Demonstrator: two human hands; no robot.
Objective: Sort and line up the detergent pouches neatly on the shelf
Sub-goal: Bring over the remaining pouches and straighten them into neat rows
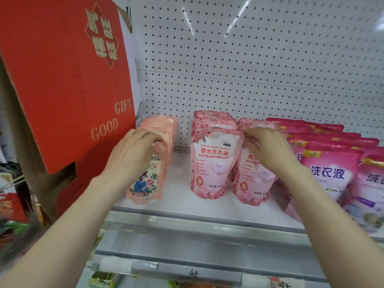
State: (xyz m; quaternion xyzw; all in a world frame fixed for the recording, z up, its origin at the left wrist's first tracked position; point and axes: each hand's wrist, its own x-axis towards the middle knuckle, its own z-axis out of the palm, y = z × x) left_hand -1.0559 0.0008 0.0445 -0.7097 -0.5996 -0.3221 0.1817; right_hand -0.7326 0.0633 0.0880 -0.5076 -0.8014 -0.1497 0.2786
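Left of the middle pouch (212,163), the left hand (133,154) gripped an upright peach pouch (145,183); right of it, the right hand (270,150) gripped an upright rose pouch (253,183).

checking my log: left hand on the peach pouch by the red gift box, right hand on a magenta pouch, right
Not quite. In the head view the right hand grips a rose-pink pouch, beside the magenta pouches, not one of them. The left hand is on the peach pouch by the red gift box.

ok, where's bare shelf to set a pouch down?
Bare shelf runs front to back between the peach pouches and the left rose row. Thin strip along the front edge. Crowded: right rose row stands close beside it; magenta pouches packed beyond.
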